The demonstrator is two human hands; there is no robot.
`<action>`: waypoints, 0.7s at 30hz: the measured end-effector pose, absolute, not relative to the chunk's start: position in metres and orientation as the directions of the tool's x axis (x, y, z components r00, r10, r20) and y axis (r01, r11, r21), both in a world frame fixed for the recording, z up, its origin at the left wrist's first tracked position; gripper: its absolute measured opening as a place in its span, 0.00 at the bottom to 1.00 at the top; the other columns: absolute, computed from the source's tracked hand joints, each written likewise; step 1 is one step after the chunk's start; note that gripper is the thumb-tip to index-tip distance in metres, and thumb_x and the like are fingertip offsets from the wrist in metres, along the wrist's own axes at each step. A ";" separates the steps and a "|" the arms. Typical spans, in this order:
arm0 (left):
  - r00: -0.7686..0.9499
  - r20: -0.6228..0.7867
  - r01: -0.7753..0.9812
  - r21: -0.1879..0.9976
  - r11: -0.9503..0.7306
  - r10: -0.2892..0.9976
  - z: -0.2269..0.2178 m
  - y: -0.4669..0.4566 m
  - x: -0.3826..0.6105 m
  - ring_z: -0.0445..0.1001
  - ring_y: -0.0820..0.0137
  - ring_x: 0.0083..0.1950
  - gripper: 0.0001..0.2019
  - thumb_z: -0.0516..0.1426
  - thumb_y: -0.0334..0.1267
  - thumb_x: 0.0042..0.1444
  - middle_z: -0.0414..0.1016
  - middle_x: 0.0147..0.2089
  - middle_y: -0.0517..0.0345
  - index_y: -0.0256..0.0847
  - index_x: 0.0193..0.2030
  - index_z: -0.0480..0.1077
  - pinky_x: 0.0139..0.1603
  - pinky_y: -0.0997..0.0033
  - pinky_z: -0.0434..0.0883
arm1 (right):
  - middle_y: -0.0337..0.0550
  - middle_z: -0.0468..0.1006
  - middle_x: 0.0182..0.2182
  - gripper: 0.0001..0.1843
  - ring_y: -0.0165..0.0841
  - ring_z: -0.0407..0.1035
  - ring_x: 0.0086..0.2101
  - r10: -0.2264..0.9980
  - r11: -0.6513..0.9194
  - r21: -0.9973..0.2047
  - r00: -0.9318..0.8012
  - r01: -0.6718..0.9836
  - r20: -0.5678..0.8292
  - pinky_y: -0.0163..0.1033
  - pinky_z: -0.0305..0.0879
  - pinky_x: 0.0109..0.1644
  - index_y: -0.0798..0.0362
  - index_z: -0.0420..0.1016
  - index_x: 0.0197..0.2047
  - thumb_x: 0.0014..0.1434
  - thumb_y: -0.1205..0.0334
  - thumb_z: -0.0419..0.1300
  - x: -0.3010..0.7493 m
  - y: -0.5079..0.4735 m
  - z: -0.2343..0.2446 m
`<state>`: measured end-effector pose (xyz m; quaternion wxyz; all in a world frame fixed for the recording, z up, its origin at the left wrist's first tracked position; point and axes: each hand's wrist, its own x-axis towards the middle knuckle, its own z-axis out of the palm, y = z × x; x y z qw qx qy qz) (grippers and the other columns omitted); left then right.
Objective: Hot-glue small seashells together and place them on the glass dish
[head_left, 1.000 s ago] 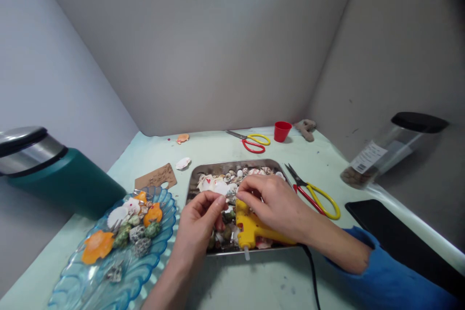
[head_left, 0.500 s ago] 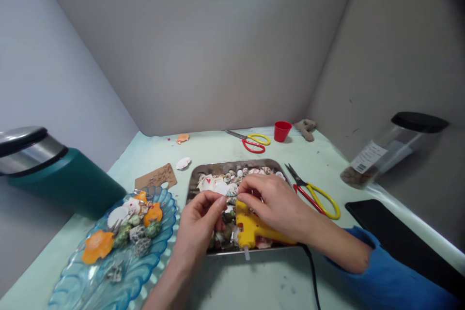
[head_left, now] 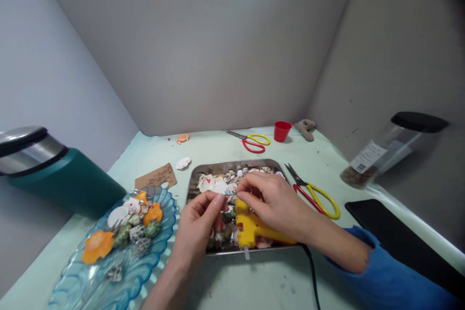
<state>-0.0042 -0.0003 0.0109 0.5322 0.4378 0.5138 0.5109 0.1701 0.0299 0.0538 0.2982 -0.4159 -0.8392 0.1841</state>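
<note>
My left hand (head_left: 198,220) is closed in a pinch, thumb against fingertips, over the near left part of a metal tray (head_left: 193,174). A tiny reddish bit shows near its fingertips, too small to name. My right hand (head_left: 267,198) is also pinched, a short way to the right; whatever its fingertips hold is hidden. Beneath that hand a yellow glue gun (head_left: 249,227) rests across the tray, a clear glue stick (head_left: 246,253) poking out toward me. Shells (head_left: 220,187) and stones fill the tray, among them a white shell with a red mark (head_left: 207,183).
On the left, a blue scalloped dish (head_left: 87,286) bears orange pieces, shells and stones, beside a leaning green bottle (head_left: 69,179). Two scissors (head_left: 256,143), a red cup (head_left: 282,131) and brown card (head_left: 156,178) lie around. At right are a black slab (head_left: 392,232) and clear jar (head_left: 381,150).
My left fingertips have shifted very slightly, and my right hand has risen a touch. The glue gun, tray and dish stay where they were.
</note>
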 end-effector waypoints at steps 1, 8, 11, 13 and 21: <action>-0.046 -0.100 -0.093 0.991 0.096 0.994 0.011 0.000 -0.005 0.59 0.80 0.17 0.14 0.59 0.47 0.52 0.64 0.16 0.66 0.37 0.26 0.69 0.22 0.79 0.62 | 0.36 0.72 0.26 0.07 0.28 0.63 0.28 0.805 0.591 -0.553 -0.481 0.587 0.349 0.34 0.55 0.34 0.54 0.69 0.29 0.59 0.69 0.55 0.170 0.030 0.054; -0.063 -0.078 -0.163 0.984 0.066 0.995 0.013 -0.001 -0.002 0.59 0.82 0.17 0.12 0.61 0.44 0.50 0.70 0.24 0.64 0.36 0.28 0.69 0.22 0.78 0.63 | 0.36 0.72 0.26 0.06 0.28 0.63 0.29 0.788 0.611 -0.564 -0.493 0.556 0.367 0.34 0.55 0.34 0.54 0.70 0.31 0.59 0.70 0.55 0.169 0.030 0.054; -0.065 -0.091 -0.197 0.977 0.077 0.994 0.013 -0.001 -0.001 0.58 0.83 0.17 0.11 0.62 0.42 0.49 0.71 0.26 0.63 0.36 0.31 0.70 0.21 0.78 0.63 | 0.36 0.72 0.27 0.06 0.28 0.64 0.30 0.795 0.600 -0.587 -0.488 0.544 0.360 0.34 0.56 0.36 0.54 0.70 0.31 0.60 0.69 0.55 0.169 0.031 0.055; -0.051 -0.100 -0.214 0.973 0.086 0.994 0.012 -0.001 -0.002 0.59 0.83 0.17 0.11 0.62 0.41 0.49 0.71 0.26 0.63 0.36 0.33 0.70 0.22 0.78 0.63 | 0.36 0.73 0.28 0.05 0.28 0.64 0.31 0.804 0.584 -0.606 -0.486 0.540 0.342 0.34 0.56 0.36 0.54 0.70 0.32 0.60 0.68 0.55 0.170 0.031 0.056; -0.023 -0.080 -0.206 0.976 0.073 0.997 0.009 0.001 -0.005 0.59 0.81 0.18 0.10 0.63 0.40 0.49 0.64 0.18 0.68 0.36 0.34 0.72 0.22 0.79 0.62 | 0.37 0.75 0.29 0.06 0.29 0.65 0.32 0.811 0.568 -0.612 -0.502 0.550 0.300 0.35 0.56 0.38 0.54 0.72 0.33 0.60 0.68 0.55 0.171 0.033 0.057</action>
